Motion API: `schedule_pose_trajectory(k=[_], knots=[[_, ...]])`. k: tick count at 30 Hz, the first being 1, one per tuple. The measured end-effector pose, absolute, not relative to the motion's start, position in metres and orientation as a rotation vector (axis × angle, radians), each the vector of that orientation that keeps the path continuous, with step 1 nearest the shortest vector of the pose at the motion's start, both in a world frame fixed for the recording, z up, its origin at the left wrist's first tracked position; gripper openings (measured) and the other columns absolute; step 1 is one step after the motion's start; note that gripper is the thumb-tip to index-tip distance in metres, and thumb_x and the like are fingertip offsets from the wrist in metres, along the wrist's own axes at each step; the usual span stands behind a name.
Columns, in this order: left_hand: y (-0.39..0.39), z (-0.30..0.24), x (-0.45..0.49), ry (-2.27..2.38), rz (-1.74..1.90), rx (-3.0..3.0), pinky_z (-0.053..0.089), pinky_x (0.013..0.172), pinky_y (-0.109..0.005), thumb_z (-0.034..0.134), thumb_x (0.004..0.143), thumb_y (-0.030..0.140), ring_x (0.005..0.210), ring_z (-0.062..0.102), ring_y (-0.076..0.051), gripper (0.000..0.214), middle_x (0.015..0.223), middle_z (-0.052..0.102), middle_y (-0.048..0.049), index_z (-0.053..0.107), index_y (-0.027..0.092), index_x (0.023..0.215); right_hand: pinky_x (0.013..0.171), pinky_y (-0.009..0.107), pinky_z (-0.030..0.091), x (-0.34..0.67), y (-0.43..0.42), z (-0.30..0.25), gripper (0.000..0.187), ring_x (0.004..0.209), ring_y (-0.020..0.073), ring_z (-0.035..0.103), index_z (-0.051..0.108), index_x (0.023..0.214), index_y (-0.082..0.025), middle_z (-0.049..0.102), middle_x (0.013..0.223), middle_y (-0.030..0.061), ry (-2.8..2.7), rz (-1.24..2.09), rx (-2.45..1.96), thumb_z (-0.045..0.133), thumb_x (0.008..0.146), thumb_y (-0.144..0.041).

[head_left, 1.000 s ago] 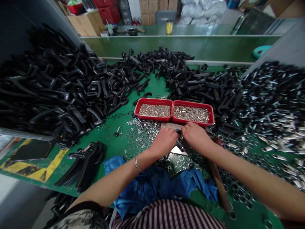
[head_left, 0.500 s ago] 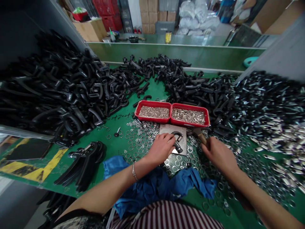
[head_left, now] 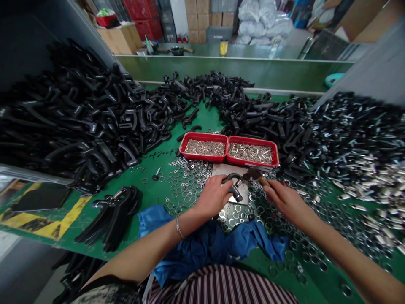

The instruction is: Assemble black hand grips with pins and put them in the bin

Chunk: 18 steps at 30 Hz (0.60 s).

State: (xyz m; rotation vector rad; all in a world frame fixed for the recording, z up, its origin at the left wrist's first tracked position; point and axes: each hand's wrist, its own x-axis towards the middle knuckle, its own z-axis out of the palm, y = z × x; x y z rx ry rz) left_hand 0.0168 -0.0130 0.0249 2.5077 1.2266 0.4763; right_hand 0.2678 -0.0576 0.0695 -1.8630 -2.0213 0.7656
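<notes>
My left hand (head_left: 215,195) is closed around a curved black clamp part (head_left: 236,193), pressing it down on a small metal plate (head_left: 218,169). A bright metal pin shows in the part's opening. My right hand (head_left: 286,202) grips the wooden handle of a hammer (head_left: 254,173). The hammer's dark head is over the plate's right side, close to the pin; whether it touches is unclear. Just behind the plate stand two red trays, the left one (head_left: 204,158) with tiny metal pieces and the right one (head_left: 252,162) with small pins.
Piles of black parts (head_left: 126,114) lie left and behind, and more with metal rods (head_left: 357,122) at right. Metal rings (head_left: 180,185) are scattered around the plate. A blue cloth (head_left: 202,249) lies in front. Several assembled black handles (head_left: 114,215) rest at left.
My right hand has moved the hammer left and slightly up, bringing its head over the plate beside the clamp part. My left hand stays nearly in place.
</notes>
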Motion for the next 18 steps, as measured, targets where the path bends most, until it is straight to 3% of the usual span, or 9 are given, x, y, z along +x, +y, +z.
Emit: schedule_pose_trajectory(k=[7,10,13,15,18], knots=[[-0.013,0.018,0.021,1.374,0.542,2.394,0.036,0.105,-0.052,0.065,0.087,0.033,0.119,0.05,-0.033,0.082,0.129,0.055,-0.0161,0.016,0.015,0.151,0.07,0.035,0.049,0.241,-0.063,0.073,0.029,0.082,0.026,0.069,0.058,0.109,-0.024,0.071,0.097,0.0098,-2.125,0.7,-1.73,0.038,0.1,-0.043],[-0.012,0.019,0.022,1.395,0.479,2.443,0.037,0.102,-0.051,0.065,0.086,0.035,0.116,0.05,-0.034,0.086,0.129,0.055,-0.0177,0.014,0.012,0.151,0.061,0.032,0.048,0.244,-0.061,0.058,0.03,0.07,0.0231,0.066,0.058,0.098,-0.024,0.068,0.078,0.0045,-2.075,0.987,-1.726,0.039,0.1,-0.047],[-0.011,0.022,0.022,1.403,0.438,2.481,0.038,0.101,-0.049,0.066,0.085,0.037,0.114,0.05,-0.033,0.09,0.127,0.056,-0.0196,0.013,0.007,0.151,0.04,0.027,0.037,0.252,-0.071,0.053,0.036,0.044,0.016,0.05,0.053,0.086,-0.026,0.058,0.061,-0.0018,-1.671,1.251,-1.746,0.036,0.099,-0.055],[-0.01,0.023,0.022,1.401,0.431,2.483,0.038,0.101,-0.048,0.066,0.086,0.038,0.113,0.051,-0.033,0.091,0.125,0.056,-0.0197,0.012,0.005,0.152,0.035,0.026,0.031,0.253,-0.08,0.057,0.037,0.037,0.014,0.041,0.05,0.084,-0.026,0.052,0.056,-0.0043,-1.487,1.264,-1.755,0.035,0.099,-0.056],[-0.01,0.023,0.022,1.407,0.446,2.471,0.038,0.102,-0.048,0.065,0.086,0.037,0.114,0.051,-0.032,0.092,0.124,0.057,-0.0197,0.01,0.005,0.152,0.046,0.028,0.041,0.243,-0.085,0.066,0.032,0.05,0.0171,0.055,0.053,0.093,-0.026,0.059,0.063,-0.0008,-1.641,1.049,-1.744,0.035,0.1,-0.051]])
